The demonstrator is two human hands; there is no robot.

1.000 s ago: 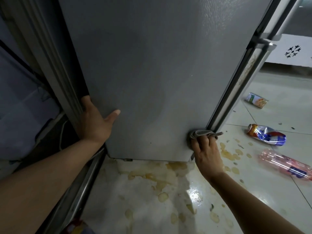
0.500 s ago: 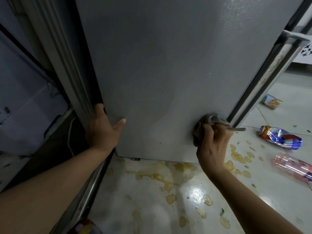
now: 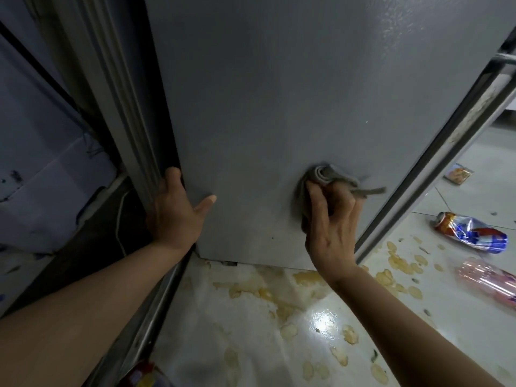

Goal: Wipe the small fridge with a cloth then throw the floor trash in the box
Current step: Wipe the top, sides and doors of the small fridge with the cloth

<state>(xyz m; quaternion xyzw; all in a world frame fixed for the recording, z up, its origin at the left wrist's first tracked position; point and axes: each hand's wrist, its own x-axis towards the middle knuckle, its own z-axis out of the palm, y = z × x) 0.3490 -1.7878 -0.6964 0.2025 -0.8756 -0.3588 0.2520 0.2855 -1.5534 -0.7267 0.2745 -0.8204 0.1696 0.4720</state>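
Right hand (image 3: 332, 219) presses bunched cloth (image 3: 324, 177) against upright fridge (image 3: 279, 93).

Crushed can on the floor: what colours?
Blue, red and silver-white, with an orange-gold top; crushed can shows in the head view.
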